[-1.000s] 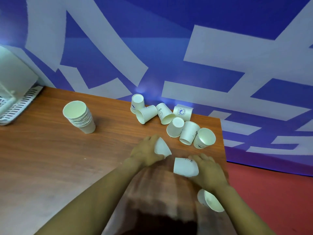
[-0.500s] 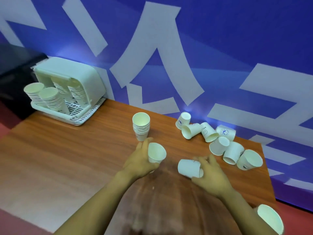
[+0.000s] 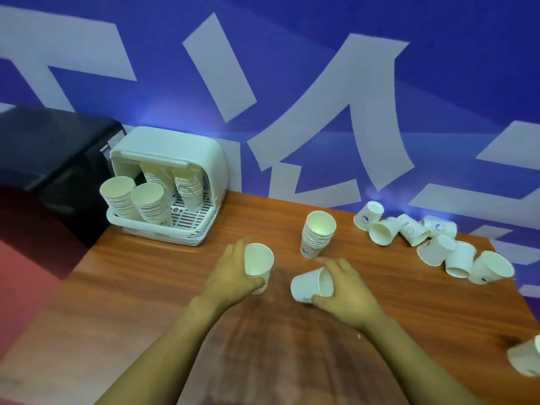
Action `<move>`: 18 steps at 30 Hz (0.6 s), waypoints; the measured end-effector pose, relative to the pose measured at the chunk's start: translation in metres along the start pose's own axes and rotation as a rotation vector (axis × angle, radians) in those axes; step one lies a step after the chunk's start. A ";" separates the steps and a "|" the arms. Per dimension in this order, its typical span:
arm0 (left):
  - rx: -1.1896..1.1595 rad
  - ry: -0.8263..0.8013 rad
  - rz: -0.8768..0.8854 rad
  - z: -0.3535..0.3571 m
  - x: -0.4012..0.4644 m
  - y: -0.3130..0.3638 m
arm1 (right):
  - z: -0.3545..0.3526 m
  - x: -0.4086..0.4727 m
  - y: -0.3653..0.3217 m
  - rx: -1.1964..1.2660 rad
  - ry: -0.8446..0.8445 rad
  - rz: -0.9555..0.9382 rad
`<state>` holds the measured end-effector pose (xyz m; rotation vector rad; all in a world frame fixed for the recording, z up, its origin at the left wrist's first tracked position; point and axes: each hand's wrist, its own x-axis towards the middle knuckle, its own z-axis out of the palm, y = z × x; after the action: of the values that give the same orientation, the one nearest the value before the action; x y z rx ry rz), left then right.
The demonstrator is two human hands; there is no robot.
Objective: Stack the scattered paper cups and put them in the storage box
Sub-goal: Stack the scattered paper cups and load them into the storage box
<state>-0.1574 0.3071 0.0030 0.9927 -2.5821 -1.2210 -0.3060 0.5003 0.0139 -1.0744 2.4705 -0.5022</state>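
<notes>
At my ten o'clock the white storage box (image 3: 168, 182) stands open on the wooden table (image 3: 140, 287), stacks of paper cups inside. My left hand (image 3: 233, 279) grips one upright paper cup (image 3: 258, 263). At twelve stands a short cup stack (image 3: 318, 233). My right hand (image 3: 344, 290) clasps a tipped cup (image 3: 309, 285). Scattered cups (image 3: 432, 241) lie at two o'clock
</notes>
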 end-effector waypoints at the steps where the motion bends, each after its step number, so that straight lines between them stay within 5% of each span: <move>1: -0.002 -0.003 0.001 -0.005 -0.001 -0.006 | 0.004 0.000 -0.007 -0.006 -0.001 -0.006; 18: 0.025 0.107 -0.112 -0.069 0.025 -0.043 | 0.039 0.081 -0.067 0.174 -0.071 -0.080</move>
<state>-0.1299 0.2275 0.0141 1.1883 -2.4963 -1.1297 -0.2966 0.3902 -0.0058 -1.1037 2.2819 -0.6781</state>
